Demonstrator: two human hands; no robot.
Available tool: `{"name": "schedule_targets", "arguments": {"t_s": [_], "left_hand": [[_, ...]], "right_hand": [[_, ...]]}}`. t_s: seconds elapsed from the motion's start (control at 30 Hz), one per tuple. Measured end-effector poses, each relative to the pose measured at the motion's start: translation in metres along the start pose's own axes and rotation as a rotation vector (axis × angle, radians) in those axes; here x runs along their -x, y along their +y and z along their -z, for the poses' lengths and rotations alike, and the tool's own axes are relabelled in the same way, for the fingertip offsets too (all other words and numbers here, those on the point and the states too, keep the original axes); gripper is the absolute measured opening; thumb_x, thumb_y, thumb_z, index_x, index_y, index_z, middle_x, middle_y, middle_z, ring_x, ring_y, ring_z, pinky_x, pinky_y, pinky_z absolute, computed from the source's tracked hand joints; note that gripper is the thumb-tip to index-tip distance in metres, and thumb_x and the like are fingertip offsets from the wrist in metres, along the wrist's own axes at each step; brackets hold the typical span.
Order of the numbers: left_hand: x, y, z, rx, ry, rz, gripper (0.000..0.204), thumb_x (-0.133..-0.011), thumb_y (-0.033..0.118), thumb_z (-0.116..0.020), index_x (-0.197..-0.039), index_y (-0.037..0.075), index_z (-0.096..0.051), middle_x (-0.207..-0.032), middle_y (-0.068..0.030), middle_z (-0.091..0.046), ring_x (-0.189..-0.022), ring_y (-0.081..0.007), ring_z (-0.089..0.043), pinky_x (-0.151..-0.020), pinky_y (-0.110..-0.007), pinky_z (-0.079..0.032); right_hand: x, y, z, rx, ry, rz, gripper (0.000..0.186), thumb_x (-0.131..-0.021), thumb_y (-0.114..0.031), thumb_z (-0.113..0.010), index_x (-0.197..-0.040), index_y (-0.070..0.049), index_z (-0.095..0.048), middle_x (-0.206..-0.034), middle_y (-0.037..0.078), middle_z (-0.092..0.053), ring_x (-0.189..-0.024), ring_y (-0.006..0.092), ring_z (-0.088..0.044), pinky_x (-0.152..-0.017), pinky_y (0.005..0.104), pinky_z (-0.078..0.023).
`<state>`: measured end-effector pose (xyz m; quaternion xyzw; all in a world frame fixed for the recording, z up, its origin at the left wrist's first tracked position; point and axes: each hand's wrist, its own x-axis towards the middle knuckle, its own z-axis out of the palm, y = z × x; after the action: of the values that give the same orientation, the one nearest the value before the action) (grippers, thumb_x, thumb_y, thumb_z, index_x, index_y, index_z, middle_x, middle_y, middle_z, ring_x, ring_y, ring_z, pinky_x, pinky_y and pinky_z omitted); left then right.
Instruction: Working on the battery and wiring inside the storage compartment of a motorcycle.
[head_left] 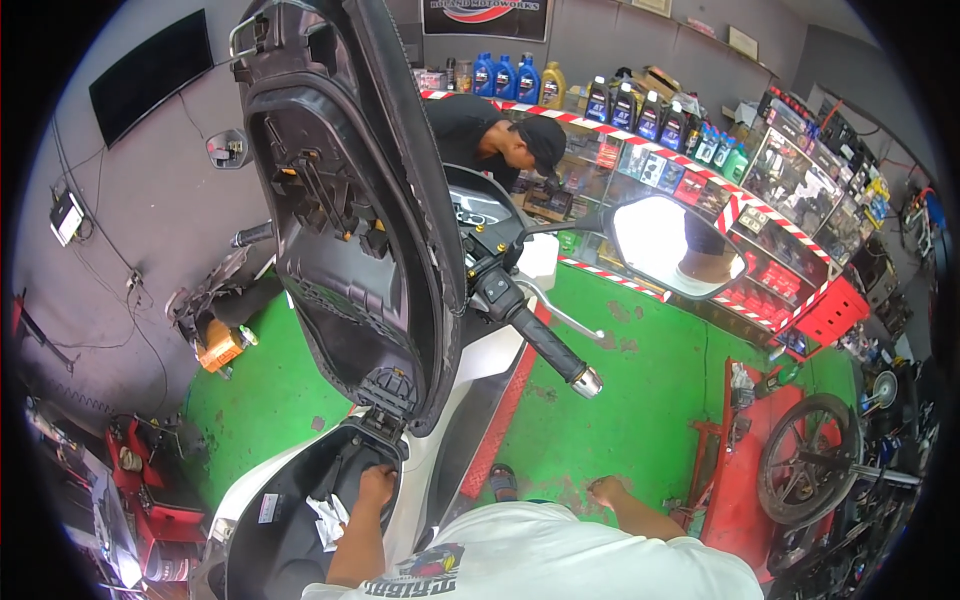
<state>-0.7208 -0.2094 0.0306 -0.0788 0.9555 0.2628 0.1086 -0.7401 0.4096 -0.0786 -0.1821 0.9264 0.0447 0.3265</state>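
Note:
My left hand (376, 484) reaches into the front of the open under-seat compartment (290, 555) of a white scooter, close to the seat hinge (382, 423). Its fingers look curled, and what they hold, if anything, is hidden. Beside my left forearm, a crumpled white paper or cloth (328, 520) lies in the dark compartment. The raised seat (360, 200) shows its black underside. Low at my right side is my right hand (606, 488), over the green floor and apart from the scooter; its fingers are too small to make out.
The right handlebar grip (560, 352), brake lever (570, 315) and mirror (680, 245) jut out ahead. Beyond the scooter, a person in a black cap (542, 140) bends by a glass counter (640, 165) lined with oil bottles. A wheel (810, 460) lies by a red stand (745, 430) at right.

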Motion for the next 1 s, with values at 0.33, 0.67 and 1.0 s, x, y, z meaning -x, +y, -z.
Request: {"name": "schedule_targets", "arguments": {"t_s": [0.33,0.67,1.0], "left_hand": [[-0.016,-0.02,-0.002,0.925,-0.3,0.545,0.028,-0.097,0.021,-0.051,-0.121,0.009,-0.059,-0.088,-0.0082,-0.062,-0.074,-0.0198,-0.06,-0.07,-0.037,-0.051],[-0.009,-0.049,0.014,1.349,-0.616,0.389,0.066,-0.093,0.01,-0.062,-0.151,0.004,-0.031,-0.102,-0.0008,-0.057,-0.088,-0.0159,-0.059,-0.082,-0.031,-0.049],[-0.009,0.001,0.026,0.252,-0.222,0.227,0.03,-0.097,0.03,-0.056,-0.11,0.003,-0.062,-0.096,-0.0119,-0.065,-0.089,-0.0201,-0.064,-0.08,-0.032,-0.052]], "right_hand": [[0.011,-0.038,0.069,-0.265,-0.037,-0.124,0.037,-0.09,-0.025,-0.054,-0.124,-0.018,-0.067,-0.126,0.007,-0.065,-0.108,0.0267,-0.066,-0.093,0.034,-0.053],[0.016,-0.025,0.049,0.07,-0.154,0.034,0.036,-0.09,-0.017,-0.051,-0.122,-0.017,-0.067,-0.123,0.009,-0.066,-0.111,0.0296,-0.064,-0.09,0.0398,-0.054],[0.011,-0.037,0.062,-0.707,0.007,-0.377,0.032,-0.092,-0.031,-0.058,-0.115,-0.013,-0.071,-0.115,0.013,-0.069,-0.102,0.0325,-0.067,-0.089,0.037,-0.053]]}}
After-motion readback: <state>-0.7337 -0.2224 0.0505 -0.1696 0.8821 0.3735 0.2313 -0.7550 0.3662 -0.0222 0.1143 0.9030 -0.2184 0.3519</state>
